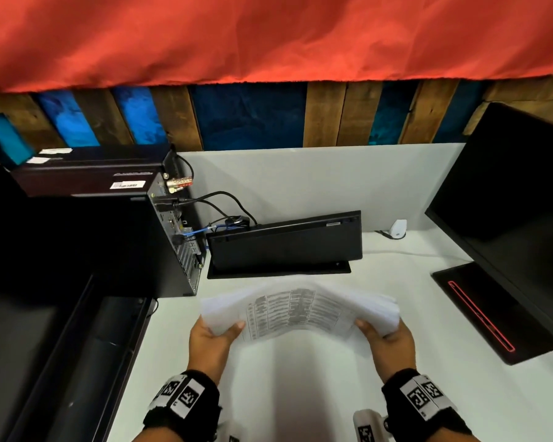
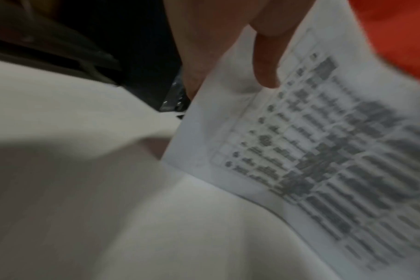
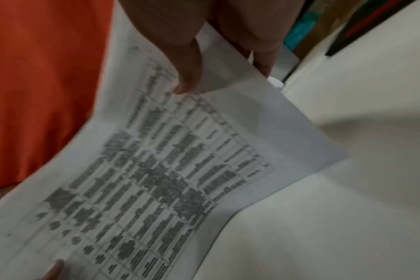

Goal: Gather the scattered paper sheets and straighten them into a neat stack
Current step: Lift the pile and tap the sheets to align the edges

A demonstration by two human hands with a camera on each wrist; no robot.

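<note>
A bundle of white paper sheets (image 1: 300,309) with a printed table on top is held above the white desk, bowed upward in the middle. My left hand (image 1: 213,334) grips its left end, thumb on top. My right hand (image 1: 387,334) grips its right end the same way. In the left wrist view my thumb presses the printed sheet (image 2: 324,151) near its corner. The right wrist view shows the sheets (image 3: 168,170) pinched between thumb and fingers, with a sheet edge sticking out to the right. The sheet edges are blurred and look uneven.
A black keyboard (image 1: 284,242) stands on edge just behind the papers. A black computer case (image 1: 109,244) with cables sits on the left, a black monitor (image 1: 517,212) and its base (image 1: 479,311) on the right. White desk surface (image 1: 284,387) lies below the hands.
</note>
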